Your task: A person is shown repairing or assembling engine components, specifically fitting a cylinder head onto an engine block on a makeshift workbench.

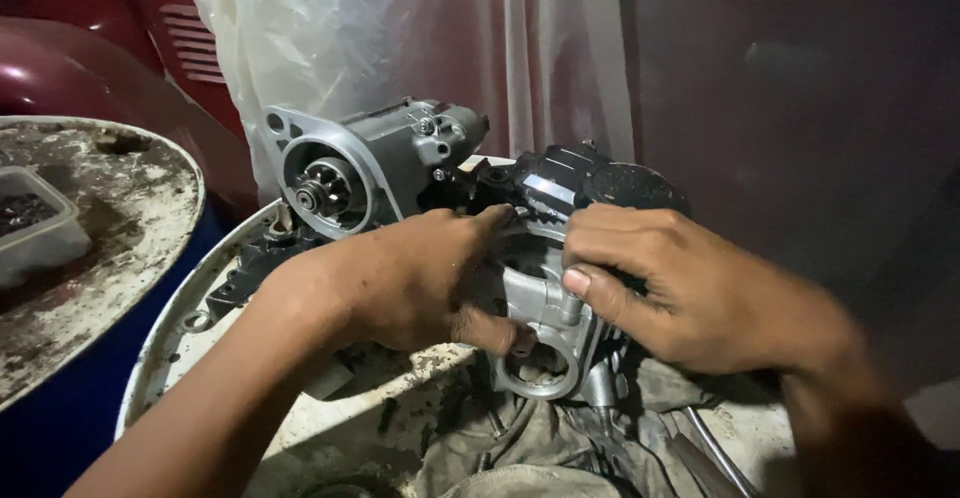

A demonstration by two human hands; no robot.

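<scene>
Surface: white, grime-stained round drum top (300, 428) served as the table. A crumpled grey-brown rag (540, 448) lay on its near part. To the left stood a second round drum top, rusty and dirt-caked (110, 248), carrying a small clear plastic tray (35, 228). Behind: a translucent plastic sheet (330, 28) hanging over a dark red vehicle body (70, 68); dim wall at right.

Object: silver cast-metal housing with a ring-shaped opening at its lower end (545, 343), over the rag at the drum's middle, held between both hands. Black plastic-capped parts (570, 183) sat just behind it. A grey starter motor with exposed pinion gear (350, 173) rested further back on the drum.

Left hand (400, 278): grip clamped on the housing's left side, thumb pressed near the ring. Right hand (680, 293): fingers curled together over the housing's upper right, thumb against its body.
</scene>
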